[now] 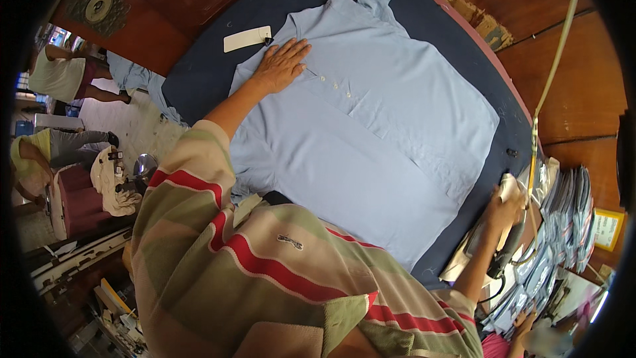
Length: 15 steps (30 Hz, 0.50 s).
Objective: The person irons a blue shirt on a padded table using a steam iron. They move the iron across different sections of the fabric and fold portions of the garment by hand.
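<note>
Head view: light-blue fabric shirt with a short buttoned placket (391, 93) lies spread front-up on the dark navy cloth-covered bench (202, 76), its long axis running from the collar, near the left hand (285, 66), to the hem, toward the right hand (507, 209). Left hand lies flat on the shirt just beside the collar, palm down, fingers extended, nothing gripped. Right hand is off the shirt, just beyond its hem, fingers curled round what appears to be a dark-handled iron (509, 248); it is the nearer hand to the hem, with the shirt lying to its left.
</note>
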Motion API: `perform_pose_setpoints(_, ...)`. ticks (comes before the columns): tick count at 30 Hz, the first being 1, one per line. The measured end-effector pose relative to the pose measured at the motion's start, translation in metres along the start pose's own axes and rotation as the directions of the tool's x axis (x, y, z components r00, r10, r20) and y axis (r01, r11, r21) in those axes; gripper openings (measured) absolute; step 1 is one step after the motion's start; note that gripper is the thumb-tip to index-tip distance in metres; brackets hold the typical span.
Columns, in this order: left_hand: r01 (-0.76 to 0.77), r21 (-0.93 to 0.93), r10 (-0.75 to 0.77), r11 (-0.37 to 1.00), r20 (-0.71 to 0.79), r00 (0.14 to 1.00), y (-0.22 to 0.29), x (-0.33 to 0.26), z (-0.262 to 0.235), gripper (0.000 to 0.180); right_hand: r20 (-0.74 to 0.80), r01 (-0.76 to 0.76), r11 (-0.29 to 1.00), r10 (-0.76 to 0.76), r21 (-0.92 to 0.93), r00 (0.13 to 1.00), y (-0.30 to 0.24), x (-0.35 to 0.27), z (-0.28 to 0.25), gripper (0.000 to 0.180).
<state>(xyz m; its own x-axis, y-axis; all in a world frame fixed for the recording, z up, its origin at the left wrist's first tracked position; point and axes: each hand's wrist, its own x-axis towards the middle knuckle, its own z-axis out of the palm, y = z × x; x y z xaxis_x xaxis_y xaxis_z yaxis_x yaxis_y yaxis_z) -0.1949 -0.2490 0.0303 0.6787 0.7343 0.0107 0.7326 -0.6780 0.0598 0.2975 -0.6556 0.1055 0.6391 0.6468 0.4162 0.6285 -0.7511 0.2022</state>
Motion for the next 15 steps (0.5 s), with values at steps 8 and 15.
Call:
perform_pose_setpoints(8,0.128,-0.146,-0.169,0.981,-0.315,0.934,-0.01,0.068,-0.017,0.051,0.286,-0.246,0.924,0.162,0.291,0.945,0.137,0.012,-0.014,0.07)
perform_pose_setpoints(15,0.23,-0.248,-0.229,0.941,0.03,0.973,-0.055,0.146,-0.02,0.035,0.59,-0.616,0.745,0.384,0.257,0.71,0.105,0.001,-0.044,0.038)
